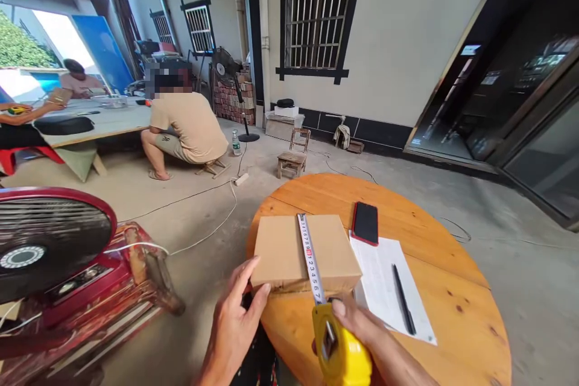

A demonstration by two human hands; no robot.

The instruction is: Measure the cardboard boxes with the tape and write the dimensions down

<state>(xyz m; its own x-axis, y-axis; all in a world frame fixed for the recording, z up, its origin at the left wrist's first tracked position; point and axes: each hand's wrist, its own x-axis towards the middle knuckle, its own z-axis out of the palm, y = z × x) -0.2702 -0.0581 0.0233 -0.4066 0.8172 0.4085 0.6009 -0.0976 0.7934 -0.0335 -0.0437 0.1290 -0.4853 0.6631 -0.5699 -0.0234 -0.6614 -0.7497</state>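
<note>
A brown cardboard box (280,247) lies flat on the round wooden table (452,289). My left hand (237,307) is at the box's near left corner, its thumb and forefinger set against the edges on either side of that corner. In my right hand (362,322) is a yellow tape measure (341,350), just in front of the box. Its pulled-out blade (309,253) runs across the top of the box, with the end hook at the far edge. Most of the right hand's fingers are hidden behind the tape case.
Right of the box are a phone (365,223), a sheet of paper (375,277) and a black pen (404,298). A red fan (54,241) stands close on the left. Beyond, a person (185,126) sits by a long table (113,117). Cables (203,193) cross the floor.
</note>
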